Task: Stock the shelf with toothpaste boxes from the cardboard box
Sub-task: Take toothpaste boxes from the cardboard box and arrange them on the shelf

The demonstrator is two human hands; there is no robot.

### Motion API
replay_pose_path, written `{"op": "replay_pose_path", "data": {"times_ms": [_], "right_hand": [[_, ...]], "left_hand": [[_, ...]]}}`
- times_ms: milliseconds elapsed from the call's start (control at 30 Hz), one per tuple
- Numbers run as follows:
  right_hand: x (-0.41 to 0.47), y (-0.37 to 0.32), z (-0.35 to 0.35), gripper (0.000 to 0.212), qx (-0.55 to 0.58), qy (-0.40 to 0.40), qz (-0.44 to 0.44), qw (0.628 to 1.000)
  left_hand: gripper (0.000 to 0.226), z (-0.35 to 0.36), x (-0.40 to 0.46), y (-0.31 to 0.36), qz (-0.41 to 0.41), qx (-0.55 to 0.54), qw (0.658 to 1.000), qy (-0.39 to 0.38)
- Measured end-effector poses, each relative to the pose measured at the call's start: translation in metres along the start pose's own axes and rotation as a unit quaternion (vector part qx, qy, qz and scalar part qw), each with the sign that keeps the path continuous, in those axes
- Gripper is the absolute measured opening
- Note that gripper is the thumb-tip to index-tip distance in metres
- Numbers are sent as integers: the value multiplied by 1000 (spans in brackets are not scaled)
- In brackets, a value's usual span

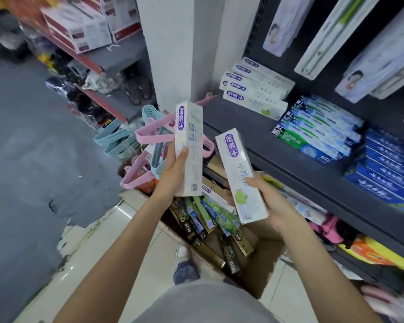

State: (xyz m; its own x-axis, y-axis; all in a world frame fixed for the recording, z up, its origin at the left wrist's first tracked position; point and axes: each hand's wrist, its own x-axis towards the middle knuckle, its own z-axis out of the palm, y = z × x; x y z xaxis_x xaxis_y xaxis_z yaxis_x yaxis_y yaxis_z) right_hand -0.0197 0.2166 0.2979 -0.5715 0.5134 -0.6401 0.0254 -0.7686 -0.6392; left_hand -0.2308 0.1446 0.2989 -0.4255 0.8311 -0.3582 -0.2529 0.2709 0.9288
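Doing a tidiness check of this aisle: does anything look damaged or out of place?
Yes. The grey floor covering is torn along a ragged edge, baring white tiles. Pink and blue hangers lie in a tangled heap beside the shelf. The toothpaste boxes in the cardboard box lie jumbled, not stacked.

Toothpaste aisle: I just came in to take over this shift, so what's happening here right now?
A person is stocking toothpaste. The left hand grips one white box upright, and the right hand holds a second white box, tilted, both above the open cardboard box on the floor. That carton still holds green and dark boxes. On the shelf, a stack of matching white boxes sits left of blue ones. Neither held box is shelved yet.
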Motion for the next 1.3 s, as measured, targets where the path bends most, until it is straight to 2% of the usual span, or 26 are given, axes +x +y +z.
{"op": "replay_pose_path", "data": {"times_ms": [67, 133, 200, 300, 400, 467, 567, 733, 767, 800, 833, 900, 933, 967, 1000, 1067, 1100, 1133, 1167, 1200, 1267, 1300], "right_hand": [[2, -6, -2, 50, -157, 63, -14, 985], [8, -15, -4, 39, -301, 133, -31, 944], [16, -31, -6, 29, -400, 172, -72, 897], [38, -69, -5, 36, -503, 209, -136, 827], [74, -117, 0, 45, -627, 212, -198, 723], [106, -145, 2, 48, -676, 205, -233, 668], [154, -174, 0, 51, -716, 220, -224, 623], [188, -177, -8, 53, -749, 329, -218, 531], [185, -173, -6, 56, -733, 345, -242, 534], [178, -169, -1, 59, -704, 338, -272, 562], [170, -164, 6, 60, -665, 298, -300, 615], [145, -150, 24, 61, -571, 149, -297, 751], [132, -143, 32, 65, -531, 78, -268, 800], [121, -136, 39, 72, -516, 35, -237, 822], [113, -131, 40, 76, -534, 26, -221, 815], [109, -127, 36, 69, -614, 74, -242, 747], [107, -131, 30, 61, -641, 104, -259, 715], [107, -136, 22, 56, -653, 124, -268, 698], [107, -141, 12, 54, -660, 138, -272, 687], [109, -145, -1, 53, -671, 150, -270, 673], [115, -150, -24, 52, -709, 179, -260, 630], [119, -150, -34, 53, -732, 191, -258, 600]], "left_hand": [[38, -5, 10, -2, -4, 3, 1000, -7], [45, -9, 19, -4, -9, 5, 1000, -15], [46, -13, 27, -3, -15, -3, 1000, -21], [51, -17, 41, -1, -36, -3, 999, -16], [67, -21, 58, 4, -63, 0, 998, 3], [67, -19, 68, 11, -59, 17, 998, 34], [51, -10, 76, 25, -24, 74, 992, 98], [51, 2, 95, 37, 41, 147, 972, 181], [51, 6, 97, 39, 46, 155, 969, 184], [51, 10, 102, 39, 51, 158, 969, 186], [52, 15, 106, 39, 51, 154, 970, 181], [61, 26, 117, 35, 43, 141, 974, 170], [68, 33, 122, 35, 33, 133, 977, 162], [73, 41, 126, 34, 11, 116, 982, 150], [72, 50, 131, 32, -4, 82, 988, 133], [47, 68, 133, 31, -32, -21, 996, 74], [36, 75, 134, 31, -44, -38, 997, 51], [36, 80, 135, 28, -48, -10, 998, 31], [41, 81, 136, 24, -31, 80, 996, 12], [46, 80, 140, 18, 5, 199, 980, -3], [53, 75, 150, 3, 88, 432, 897, -36], [57, 72, 154, -3, 101, 501, 857, -57]]}}
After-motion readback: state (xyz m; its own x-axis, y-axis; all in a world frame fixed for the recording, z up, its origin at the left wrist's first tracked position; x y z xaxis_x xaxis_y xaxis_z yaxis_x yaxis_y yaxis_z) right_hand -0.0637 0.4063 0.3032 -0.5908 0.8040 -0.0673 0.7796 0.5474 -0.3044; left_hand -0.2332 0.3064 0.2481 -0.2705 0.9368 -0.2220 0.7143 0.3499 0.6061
